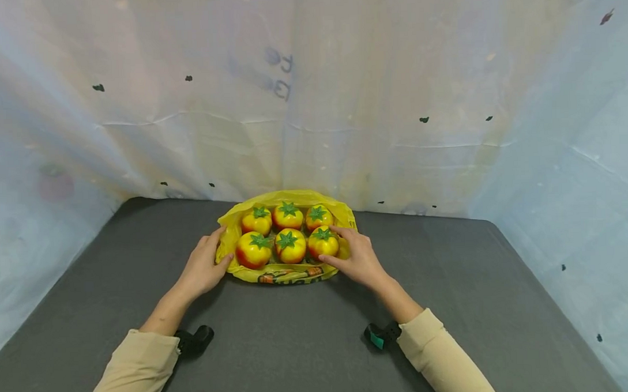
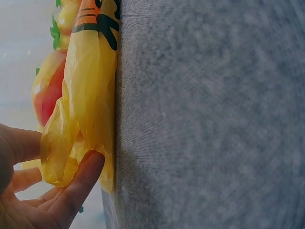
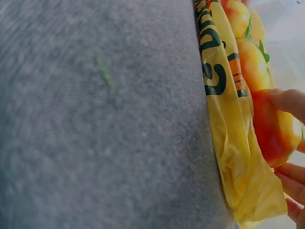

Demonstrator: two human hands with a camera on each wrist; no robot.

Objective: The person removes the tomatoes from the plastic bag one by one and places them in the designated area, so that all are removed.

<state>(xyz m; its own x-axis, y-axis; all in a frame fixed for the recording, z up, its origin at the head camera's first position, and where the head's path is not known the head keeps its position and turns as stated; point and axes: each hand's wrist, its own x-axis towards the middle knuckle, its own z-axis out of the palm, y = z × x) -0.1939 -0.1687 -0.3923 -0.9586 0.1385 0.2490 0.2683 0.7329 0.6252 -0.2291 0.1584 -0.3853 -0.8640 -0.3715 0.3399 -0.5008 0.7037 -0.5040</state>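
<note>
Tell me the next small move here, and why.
Probably lift the front-right tomato slightly with the right hand: that hand's thumb and fingers span the fruit, while the left hand holds the left end of the yellow bag, which may help keep it steady.

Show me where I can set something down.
Bare tabletop lies right of the right hand, left of the left hand, and between the forearms, nearer than the yellow bag. Crowded: the bag, with six tomatoes inside.

Beige sleeves meet black wrist devices, the right one bearing a green patch.
</note>
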